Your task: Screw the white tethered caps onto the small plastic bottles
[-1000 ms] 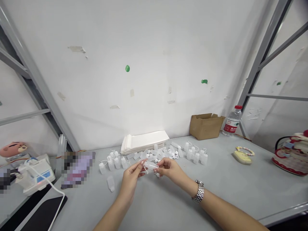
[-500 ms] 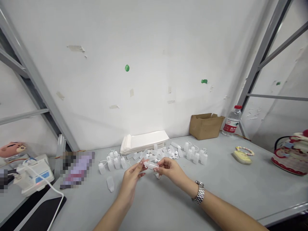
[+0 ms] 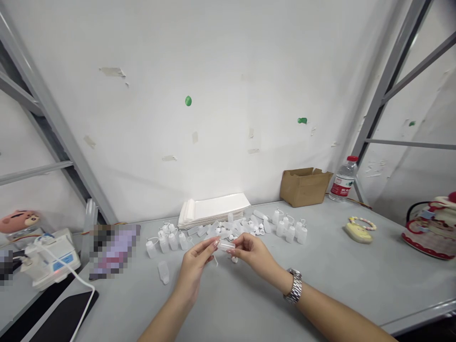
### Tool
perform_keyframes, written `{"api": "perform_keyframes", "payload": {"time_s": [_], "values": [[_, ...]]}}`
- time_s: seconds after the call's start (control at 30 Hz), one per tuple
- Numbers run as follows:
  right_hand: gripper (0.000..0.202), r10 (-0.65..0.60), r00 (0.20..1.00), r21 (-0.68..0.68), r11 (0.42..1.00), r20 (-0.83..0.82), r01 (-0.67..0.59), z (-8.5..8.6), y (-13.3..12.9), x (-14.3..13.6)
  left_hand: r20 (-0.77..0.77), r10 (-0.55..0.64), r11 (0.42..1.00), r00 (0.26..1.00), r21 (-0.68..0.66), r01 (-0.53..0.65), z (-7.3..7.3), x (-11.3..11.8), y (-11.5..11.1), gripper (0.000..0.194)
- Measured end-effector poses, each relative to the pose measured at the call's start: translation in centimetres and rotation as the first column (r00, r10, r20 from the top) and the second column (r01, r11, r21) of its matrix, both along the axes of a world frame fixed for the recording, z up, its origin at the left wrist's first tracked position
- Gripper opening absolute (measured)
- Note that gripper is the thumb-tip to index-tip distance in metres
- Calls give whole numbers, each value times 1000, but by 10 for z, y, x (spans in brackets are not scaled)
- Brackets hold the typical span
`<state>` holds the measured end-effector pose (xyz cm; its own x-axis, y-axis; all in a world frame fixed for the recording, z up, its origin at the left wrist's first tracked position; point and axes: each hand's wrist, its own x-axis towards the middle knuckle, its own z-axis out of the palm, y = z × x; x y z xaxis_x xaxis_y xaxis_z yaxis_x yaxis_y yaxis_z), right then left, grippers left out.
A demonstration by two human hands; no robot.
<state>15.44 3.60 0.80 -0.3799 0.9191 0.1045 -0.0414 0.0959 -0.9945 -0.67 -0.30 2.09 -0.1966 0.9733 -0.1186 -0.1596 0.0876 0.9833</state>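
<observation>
Both hands meet over the middle of the table on a small translucent squeeze bottle (image 3: pixel 225 246), which lies on its side in the air. My right hand (image 3: pixel 251 251) pinches its right end between thumb and fingers. At its left end, my left hand (image 3: pixel 200 256) is closed on a white cap, mostly covered by the fingertips. A thin white strap (image 3: pixel 215 260) hangs below those fingers. Behind the hands lies a heap of loose bottles and caps (image 3: pixel 237 227). One uncapped bottle (image 3: pixel 163 272) lies flat left of my left hand.
Several capped bottles (image 3: pixel 173 241) stand at left, and several more (image 3: pixel 290 232) at right. A stack of white trays or sheets (image 3: pixel 217 209) is by the wall. Further right are a cardboard box (image 3: pixel 305 187), a water bottle (image 3: pixel 342 183) and a yellow pouch (image 3: pixel 358 232). A phone (image 3: pixel 62 318) lies left.
My left fingers have turned and closed further at the bottle's left end. The white strap now dangles under them. My right hand has hardly moved.
</observation>
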Motion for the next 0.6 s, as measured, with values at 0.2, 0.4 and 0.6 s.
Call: {"api": "perform_keyframes", "payload": {"time_s": [0.2, 0.4, 0.6], "values": [[33, 9, 991, -106, 994, -132, -23, 5, 1, 0, 12, 7, 1000, 1000, 16, -7, 3, 0, 0, 36], [29, 36, 967, -226, 970, -252, -95, 6, 0, 2, 28, -21, 997, 999, 74, 18, 8, 2, -2, 37], [24, 111, 913, -345, 902, -392, -258, 7, -2, 5, 8, 4, 998, 1000, 70, -5, 9, 4, -3, 40]]}}
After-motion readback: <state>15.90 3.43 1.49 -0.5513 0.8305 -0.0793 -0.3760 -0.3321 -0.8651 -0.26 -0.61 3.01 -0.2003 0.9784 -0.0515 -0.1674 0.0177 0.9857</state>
